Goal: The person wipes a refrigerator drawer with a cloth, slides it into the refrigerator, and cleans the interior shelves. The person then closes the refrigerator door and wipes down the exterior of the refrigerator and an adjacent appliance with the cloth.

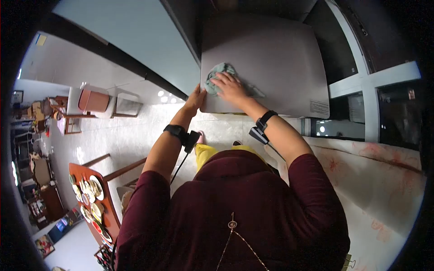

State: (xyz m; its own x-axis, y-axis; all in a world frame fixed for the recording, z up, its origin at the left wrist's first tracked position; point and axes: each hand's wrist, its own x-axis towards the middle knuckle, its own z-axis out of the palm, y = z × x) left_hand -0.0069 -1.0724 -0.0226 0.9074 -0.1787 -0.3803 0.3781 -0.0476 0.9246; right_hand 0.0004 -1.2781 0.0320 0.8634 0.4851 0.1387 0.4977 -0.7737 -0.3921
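A crumpled grey-green cloth (220, 77) lies on a smooth grey-brown flat top with rounded corners (275, 58). My right hand (230, 88) presses down on the cloth, fingers over its folds, close to the near left part of the top. Against the left edge of that surface rests my left hand (196, 100), fingers stretched along the side and holding no loose object. Its far fingertips are partly hidden by the edge. Black straps with small devices circle both wrists.
A tall pale-blue panel (135, 40) stands close on the left. Window frames (371, 86) and a patterned cloth cover (352, 176) are on the right. Further left are a red-brown table (109, 189) with several dishes and a pink bin (93, 100).
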